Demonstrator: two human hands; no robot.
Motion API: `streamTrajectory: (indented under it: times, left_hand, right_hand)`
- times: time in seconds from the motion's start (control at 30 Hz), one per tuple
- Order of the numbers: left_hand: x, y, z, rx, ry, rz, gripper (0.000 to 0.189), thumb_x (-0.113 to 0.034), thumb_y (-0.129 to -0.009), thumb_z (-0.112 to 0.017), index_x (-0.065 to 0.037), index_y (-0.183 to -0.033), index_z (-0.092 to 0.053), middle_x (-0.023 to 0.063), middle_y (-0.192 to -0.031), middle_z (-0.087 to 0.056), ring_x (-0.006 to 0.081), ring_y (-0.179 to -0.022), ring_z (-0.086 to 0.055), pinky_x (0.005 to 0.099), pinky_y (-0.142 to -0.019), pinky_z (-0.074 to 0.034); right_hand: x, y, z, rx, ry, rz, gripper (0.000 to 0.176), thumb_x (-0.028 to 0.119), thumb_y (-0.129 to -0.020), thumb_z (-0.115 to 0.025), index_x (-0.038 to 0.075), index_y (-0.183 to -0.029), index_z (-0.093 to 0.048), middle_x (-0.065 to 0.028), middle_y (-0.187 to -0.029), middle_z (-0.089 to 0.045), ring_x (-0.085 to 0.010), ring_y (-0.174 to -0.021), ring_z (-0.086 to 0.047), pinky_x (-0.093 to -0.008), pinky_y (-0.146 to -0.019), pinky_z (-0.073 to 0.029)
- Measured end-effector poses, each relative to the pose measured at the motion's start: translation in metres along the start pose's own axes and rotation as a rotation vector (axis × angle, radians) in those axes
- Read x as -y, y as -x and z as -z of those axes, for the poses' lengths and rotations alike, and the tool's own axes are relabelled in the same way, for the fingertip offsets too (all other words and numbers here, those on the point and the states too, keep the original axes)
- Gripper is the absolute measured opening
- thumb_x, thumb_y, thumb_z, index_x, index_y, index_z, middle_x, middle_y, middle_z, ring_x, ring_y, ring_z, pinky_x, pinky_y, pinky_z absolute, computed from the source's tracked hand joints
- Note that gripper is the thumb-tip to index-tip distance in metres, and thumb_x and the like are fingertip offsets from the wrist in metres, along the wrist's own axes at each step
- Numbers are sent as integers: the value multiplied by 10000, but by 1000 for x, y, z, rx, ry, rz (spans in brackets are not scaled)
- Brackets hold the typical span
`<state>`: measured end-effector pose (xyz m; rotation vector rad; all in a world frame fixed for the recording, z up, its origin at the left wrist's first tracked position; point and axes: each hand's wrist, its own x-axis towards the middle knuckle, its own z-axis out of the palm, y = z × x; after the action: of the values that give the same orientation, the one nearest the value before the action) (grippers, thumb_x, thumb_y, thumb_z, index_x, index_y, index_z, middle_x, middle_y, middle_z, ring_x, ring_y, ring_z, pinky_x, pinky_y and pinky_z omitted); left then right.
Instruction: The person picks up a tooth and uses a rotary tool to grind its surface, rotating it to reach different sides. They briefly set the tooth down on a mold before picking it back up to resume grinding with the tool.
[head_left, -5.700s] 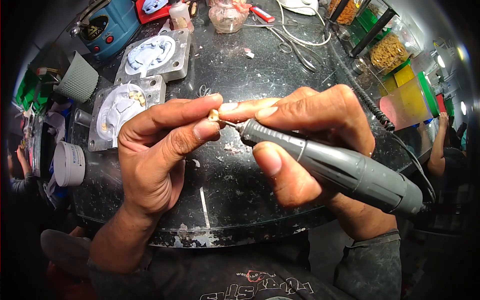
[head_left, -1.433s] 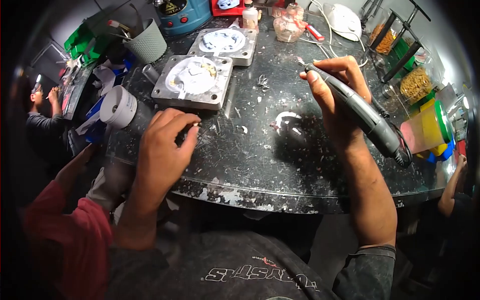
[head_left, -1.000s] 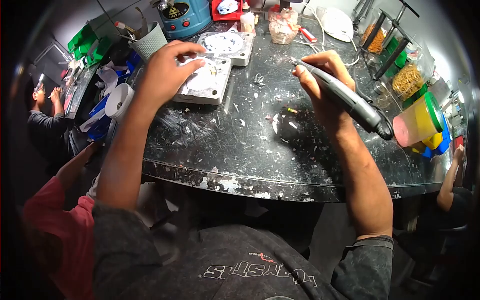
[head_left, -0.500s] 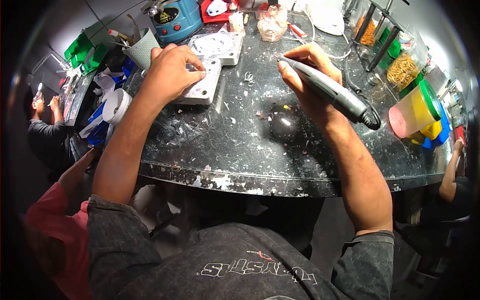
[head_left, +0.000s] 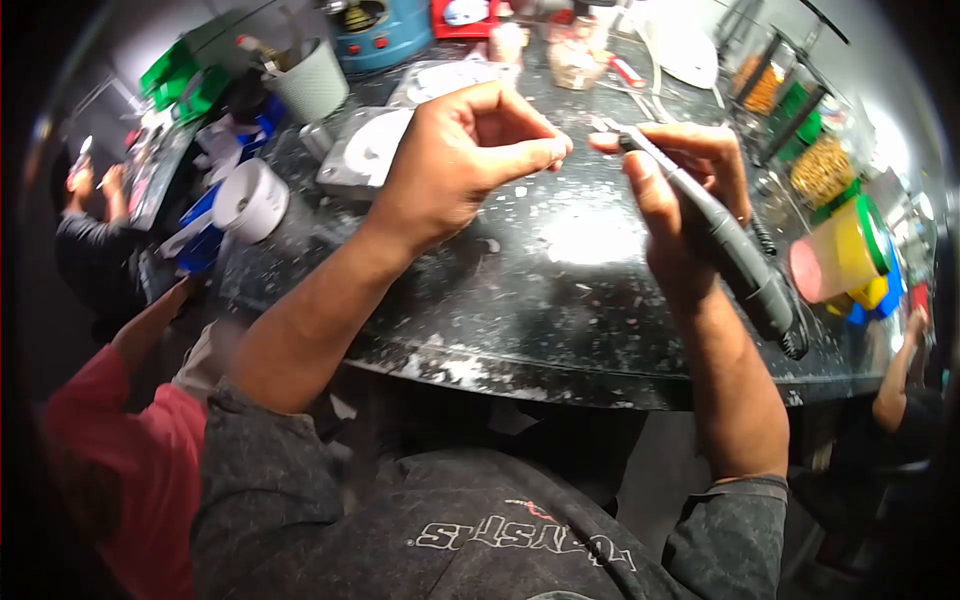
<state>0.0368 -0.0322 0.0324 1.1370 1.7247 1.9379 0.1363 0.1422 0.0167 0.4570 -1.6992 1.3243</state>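
Observation:
My right hand point(head_left: 665, 205) is closed around a dark grey rotary handpiece point(head_left: 725, 232). Its narrow end points up and left, and a coiled cord leaves the back end. Across from that tip, my left hand point(head_left: 450, 160) is pinched, thumb against forefinger. Something tiny may sit between those fingertips, but I cannot make it out. A small gap separates the left fingertips from the tool's tip. Partly behind my left hand lies a grey metal flask point(head_left: 345, 180) with white plaster point(head_left: 378, 145) in it; a second flask point(head_left: 425, 75) lies farther back.
On the scratched black bench point(head_left: 520, 340) stand a white tub point(head_left: 250, 200), a cup of tools point(head_left: 310, 85), a blue machine point(head_left: 380, 35), a glass jar point(head_left: 578, 55) and a green-lidded container point(head_left: 840, 250). Co-workers sit at left point(head_left: 130, 440) and right point(head_left: 905, 390).
My left hand has left the flask and moved right, close to the handpiece, fingertips now pinched. My right hand has shifted slightly right and down with the handpiece. The view has shifted a little.

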Motion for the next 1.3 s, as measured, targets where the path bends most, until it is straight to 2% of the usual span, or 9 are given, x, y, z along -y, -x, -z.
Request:
streamTrajectory:
  times: [0.1,0.23,0.47,0.53,0.8,0.93,0.97,1.03,1.3]
  left_hand:
    - [9,-3,-11,-7,411,152,133,-50,-869,-681,14,-979,-641,141,-959,-707,173,-836,-675,292,-830,-533]
    - [22,10,-10,-75,626,315,170,-104,-903,-653,-4,-1039,-628,144,-992,-707,192,-912,-679,310,-871,-531]
    - [21,20,-13,-81,678,257,123,-71,-902,-645,-1,-1003,-649,152,-996,-703,202,-912,-684,324,-867,-548]
    - [24,20,-13,-75,664,239,122,-65,-901,-644,-1,-1004,-649,154,-993,-703,203,-909,-685,323,-866,-549]
    - [25,27,-16,-124,803,309,139,-64,-907,-639,-16,-1037,-651,146,-1014,-693,206,-901,-684,331,-867,-550]
    - [25,26,-16,-121,813,290,140,-53,-916,-624,-10,-1046,-651,133,-992,-694,208,-894,-685,338,-859,-557]
    - [25,27,-16,-115,809,282,138,-48,-917,-620,-7,-1045,-651,130,-985,-694,209,-891,-685,336,-855,-559]
    - [25,27,-17,-132,825,293,135,-41,-919,-614,-2,-1043,-650,127,-975,-694,212,-886,-687,330,-847,-561]
    - [24,28,-17,-136,834,280,135,-27,-911,-616,1,-1040,-646,136,-976,-695,224,-884,-685,331,-839,-559]
  right_hand:
    - [6,3,-5,-45,-29,27,251,3,-805,-715,-26,-1006,-567,-122,-886,-687,-141,-810,-683,-254,-703,-557]
    - [5,6,-9,-35,-38,2,248,-13,-780,-732,-31,-981,-588,-95,-847,-671,-115,-787,-673,-232,-685,-547]
    - [0,6,-6,-9,71,65,262,-8,-715,-736,-46,-942,-611,-103,-796,-675,-128,-704,-688,-237,-621,-556]
    - [4,9,-1,141,101,-1,319,19,-810,-718,-19,-1050,-510,-160,-912,-637,-175,-801,-637,-277,-703,-519]
    - [8,9,-2,193,109,-66,299,11,-813,-714,-33,-999,-484,-166,-850,-615,-344,-952,-688,-363,-777,-574]
    - [9,10,-3,195,75,-69,302,16,-815,-716,-42,-995,-481,-179,-867,-620,-349,-967,-683,-391,-819,-574]
    - [6,12,-7,194,75,-72,302,16,-815,-716,-42,-995,-481,-179,-867,-620,-349,-967,-683,-391,-819,-574]
    - [-1,14,-18,-93,88,-27,221,49,-653,-765,19,-823,-626,-111,-781,-707,-183,-746,-727,-255,-648,-578]
    - [3,13,-26,-173,99,-43,195,37,-618,-754,45,-768,-631,-83,-705,-694,-178,-656,-721,-247,-585,-563]
